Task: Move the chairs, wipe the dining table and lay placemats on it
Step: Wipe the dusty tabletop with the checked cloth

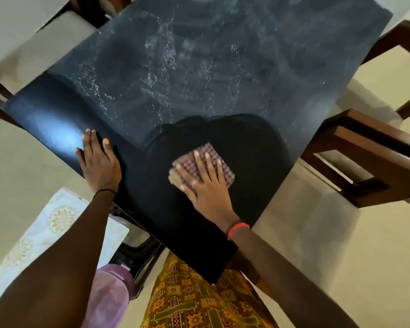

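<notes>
A dark dining table fills the middle of the head view, its far part streaked with whitish dust and its near part dark and clean-looking. My right hand presses flat with straight fingers on a folded checked cloth lying on the near part of the tabletop. My left hand rests flat on the table near its left edge, fingers straight, holding nothing. A pale patterned placemat lies lower left, beside the table.
Wooden chairs stand pulled back around the table: one at the right, one at the far right, and a cushioned one at the upper left. A dark chair or stool sits below the table's near edge. Pale floor surrounds everything.
</notes>
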